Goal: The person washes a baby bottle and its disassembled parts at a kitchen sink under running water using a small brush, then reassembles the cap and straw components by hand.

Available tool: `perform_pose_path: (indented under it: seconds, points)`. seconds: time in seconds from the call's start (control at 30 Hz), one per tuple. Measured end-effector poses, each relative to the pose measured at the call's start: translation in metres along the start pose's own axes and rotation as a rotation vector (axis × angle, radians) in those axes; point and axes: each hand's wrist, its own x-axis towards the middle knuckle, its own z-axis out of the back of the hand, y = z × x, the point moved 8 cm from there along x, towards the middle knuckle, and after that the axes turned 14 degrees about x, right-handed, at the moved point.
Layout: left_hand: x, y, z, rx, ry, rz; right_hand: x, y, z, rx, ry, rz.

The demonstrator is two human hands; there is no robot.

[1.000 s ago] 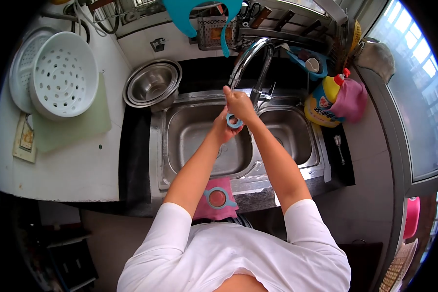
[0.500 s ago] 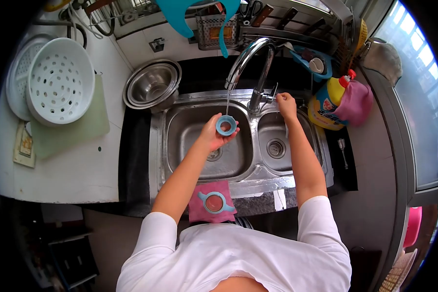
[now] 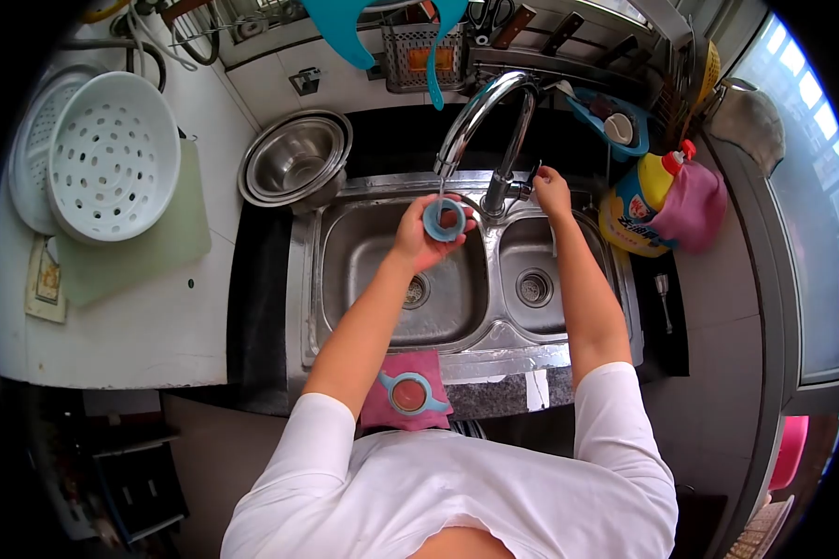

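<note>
Under the spout of the chrome faucet [image 3: 475, 107], my left hand [image 3: 419, 238] holds a small blue-rimmed round piece [image 3: 444, 221], cup-like with a see-through middle. A thin stream of water runs from the spout into it. My right hand [image 3: 552, 193] is closed at the faucet's lever [image 3: 535, 175], above the smaller basin. Below, on the sink's front edge, a pink cloth [image 3: 429, 361] carries a blue ring-shaped piece with two ears [image 3: 434, 404], its middle also see-through. The double steel sink [image 3: 489, 340] lies beneath both hands.
Nested steel bowls [image 3: 294, 166] stand at the sink's left, with a white colander [image 3: 112, 196] farther left. To the right are a yellow detergent bottle [image 3: 636, 207] with a pink cloth over it, a blue caddy [image 3: 639, 140] and a small metal tool [image 3: 664, 300].
My left hand has moved slightly up and right, bringing the blue-rimmed piece closer under the spout and tilting it. My right hand stays at the faucet lever. The view has shifted slightly.
</note>
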Motion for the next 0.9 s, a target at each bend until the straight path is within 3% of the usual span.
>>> perform_pose_path:
  seconds: [0.13, 0.2, 0.4, 0.6, 0.7, 0.8, 0.87, 0.9]
  points:
    - [0.001, -0.003, 0.009, -0.057, -0.077, -0.009, 0.0, 0.005, 0.0, -0.036, -0.023, -0.011]
    - [-0.001, 0.007, 0.002, 0.21, 0.017, 0.109, 0.001, 0.007, 0.0, -0.043, -0.033, -0.022]
    - [-0.023, 0.014, 0.023, 0.357, 0.013, 0.271, -0.003, 0.021, -0.002, -0.152, 0.021, -0.03]
    - [-0.043, 0.005, 0.029, 0.493, -0.081, 0.297, -0.01, 0.035, -0.011, -0.139, 0.163, 0.178]
    - [-0.059, -0.008, 0.033, 0.59, -0.182, 0.27, -0.032, 0.042, -0.007, -0.195, 0.116, 0.088]
    - [-0.071, -0.021, 0.041, 0.776, -0.234, 0.178, -0.056, 0.054, -0.022, -0.118, 0.241, 0.065]
    - [-0.076, -0.042, 0.038, 1.304, -0.187, -0.093, -0.079, 0.059, -0.038, -0.003, 0.343, 0.007]
    - [-0.082, -0.046, 0.037, 1.305, -0.191, -0.095, -0.096, 0.064, -0.045, 0.149, 0.43, -0.132]
